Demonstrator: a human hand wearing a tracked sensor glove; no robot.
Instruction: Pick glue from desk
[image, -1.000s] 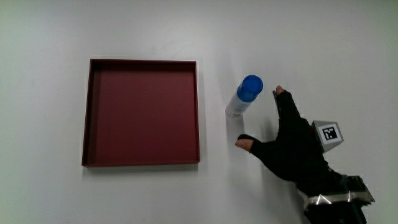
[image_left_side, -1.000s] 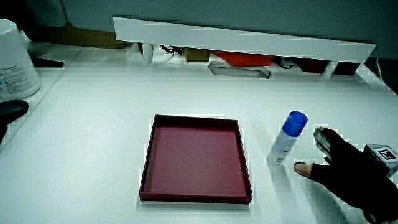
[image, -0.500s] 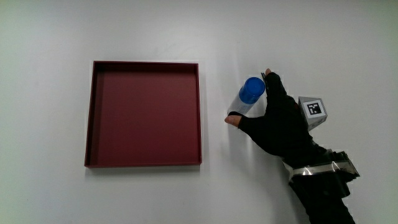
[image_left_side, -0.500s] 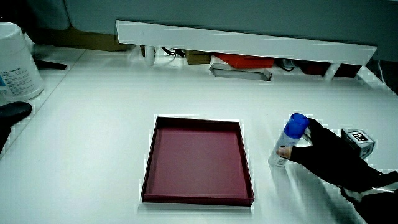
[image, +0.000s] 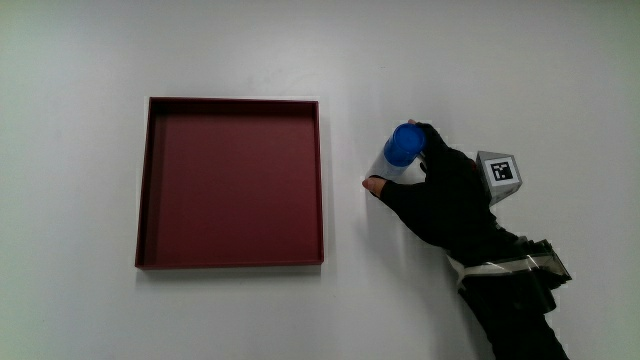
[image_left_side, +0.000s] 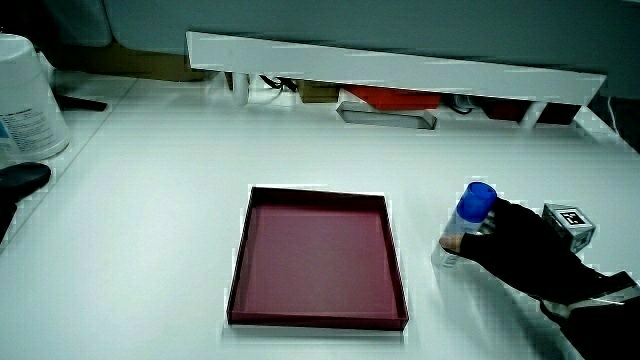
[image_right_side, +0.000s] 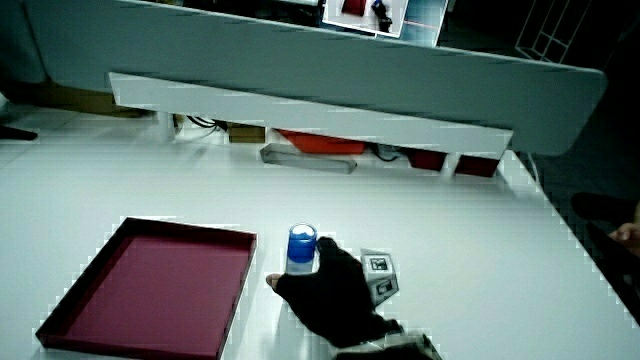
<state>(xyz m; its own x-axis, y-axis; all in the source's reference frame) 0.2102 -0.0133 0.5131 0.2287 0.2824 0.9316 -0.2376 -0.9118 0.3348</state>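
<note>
Hand, main view: your gloved hand (image: 440, 195) is wrapped around the glue (image: 396, 160), thumb on the side toward the tray and fingers curled over the side away from it, so it is clasping the stick.
Glue, main view: you see it nearly end-on; the blue cap (image: 405, 145) faces up at the camera and the pale body leans slightly, its foot on the table (image: 500, 60) just beside the red tray (image: 322, 180) but apart from it.
Tray, main view: your square red tray holds nothing.
Cube, main view: the patterned cube (image: 501, 172) on the back of your hand shows a black-and-white marker; no words can be read on it.

Hand, side view: your hand (image_left_side: 520, 250) grips the glue (image_left_side: 465, 225) around its pale body, below the cap.
Glue, side view: its long axis runs up from the table with a slight tilt, blue cap (image_left_side: 480, 196) on top.
Tray, side view: the tray (image_left_side: 240, 270) lies flat with its floor bare.
Tub, side view: a white tub (image_left_side: 25, 100) at the table's edge carries a label too small for you to read.

Hand, side view: your hand (image_right_side: 330, 290) closes around the glue (image_right_side: 301, 250), near the tray (image_right_side: 240, 270).
Glue, side view: it stands upright with the cap (image_right_side: 302, 241) uppermost.
</note>
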